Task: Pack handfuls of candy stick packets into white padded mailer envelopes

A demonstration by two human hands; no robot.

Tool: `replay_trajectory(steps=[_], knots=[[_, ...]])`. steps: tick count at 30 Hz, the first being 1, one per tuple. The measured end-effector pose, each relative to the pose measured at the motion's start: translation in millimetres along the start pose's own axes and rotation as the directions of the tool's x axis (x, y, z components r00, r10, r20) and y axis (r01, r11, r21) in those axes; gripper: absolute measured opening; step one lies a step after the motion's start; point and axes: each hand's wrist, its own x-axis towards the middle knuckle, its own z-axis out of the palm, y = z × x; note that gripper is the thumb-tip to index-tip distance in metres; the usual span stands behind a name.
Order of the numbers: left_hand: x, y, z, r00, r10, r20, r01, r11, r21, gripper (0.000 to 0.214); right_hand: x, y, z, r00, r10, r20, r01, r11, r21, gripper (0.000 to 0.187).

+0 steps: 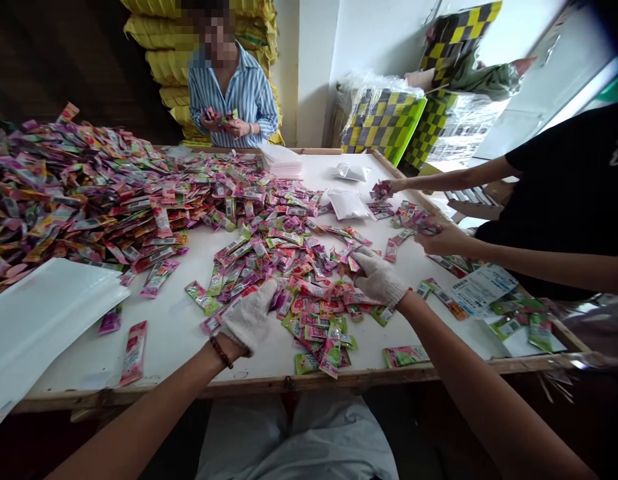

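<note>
My left hand (251, 318), in a white knit glove with a beaded bracelet at the wrist, reaches in at the near side of a loose pile of small sachets (299, 267). Its fingers are stretched towards the pile's middle, touching sachets, with their tips partly hidden. Across from it, my right hand (382, 277), gloved the same way, lies over the pile's right side with fingers apart. The sachets are narrow, glossy and pink, green and purple. Between my hands and the table edge, several more overlap in a heap (321, 333).
A big sachet mound (79, 193) covers the left. White plastic bags (53, 313) lie at near left; filled white pouches (349, 205) lie farther back. A co-worker in black (563, 200) handles sachets at right; another in stripes (233, 93) holds some opposite. A wooden rim (239, 387) edges the table.
</note>
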Motion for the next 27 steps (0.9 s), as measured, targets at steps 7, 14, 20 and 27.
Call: replay_trajectory(steps=[7,14,20,27], knots=[[72.7,64.2,14.0,0.932,0.261,0.252,-0.319,0.92,0.229,0.037,-24.8,18.7,1.5,0.954,0.144,0.262,-0.136,0.989,-0.05,0.057],[71.7,56.0,6.7,0.921,0.354,0.161,-0.383,0.898,0.217,0.032,-47.4,28.6,11.2,0.971,0.095,0.218,-0.078,0.993,-0.088,0.023],[20.3,85.5,1.4,0.979,0.025,0.2,-0.005,0.995,-0.101,0.031,-46.2,20.7,9.8,0.984,0.157,0.088,-0.177,0.934,0.31,0.035],[4.5,126.9,42.9,0.921,-0.116,0.373,0.057,0.984,0.167,0.04,16.0,-17.5,33.1,0.953,0.272,0.131,-0.296,0.927,0.232,0.032]])
